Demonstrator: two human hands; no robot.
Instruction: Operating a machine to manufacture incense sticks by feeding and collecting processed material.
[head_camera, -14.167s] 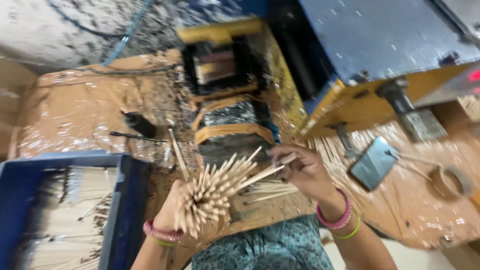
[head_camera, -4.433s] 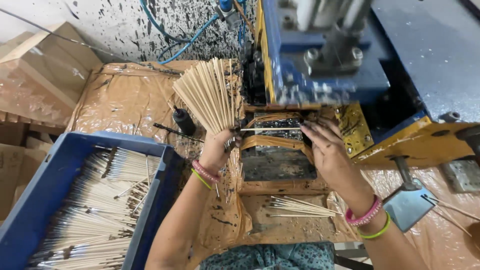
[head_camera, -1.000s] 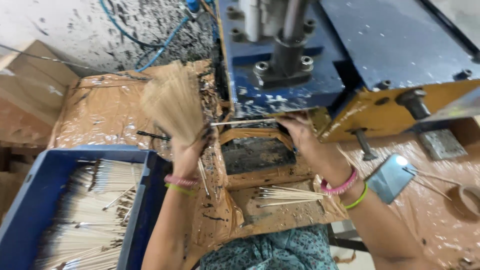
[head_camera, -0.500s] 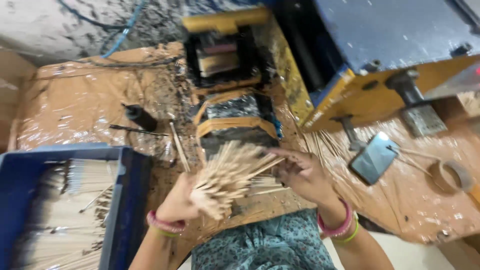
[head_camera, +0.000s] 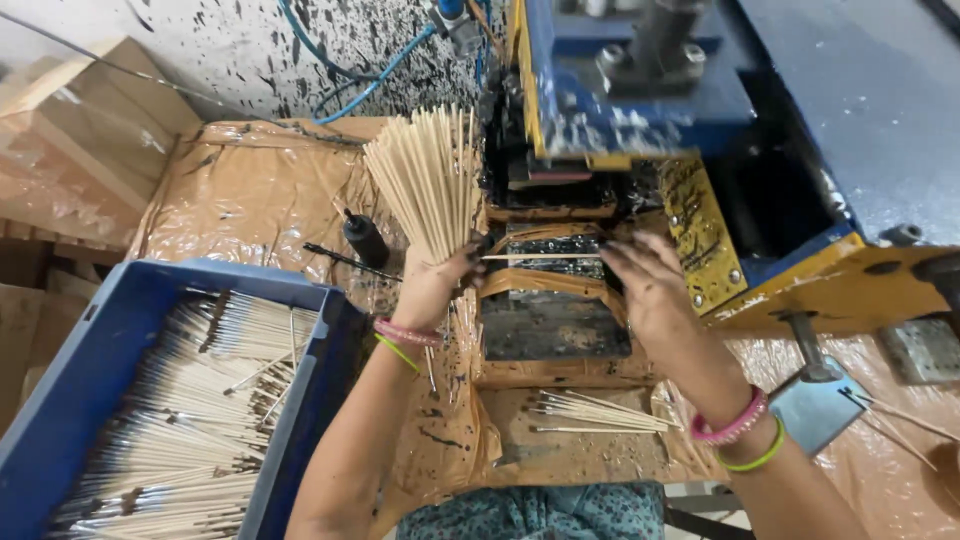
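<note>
My left hand grips a fanned bundle of thin wooden sticks, held upright left of a blue and yellow press machine. A single stick lies level across the machine's ink-stained bed. The thumb of my left hand touches its left end, and the fingertips of my right hand hold its right end. A small pile of loose sticks lies on the brown covered bench below the bed.
A blue crate full of dark-tipped sticks stands at the lower left. A small black bottle stands behind it. Wooden boards lean at the far left. Blue hoses run along the ink-spattered wall.
Half a second ago both hands held the bundle low near my lap. Now my left hand holds it upright by the machine and a single stick spans the bed between both hands.
</note>
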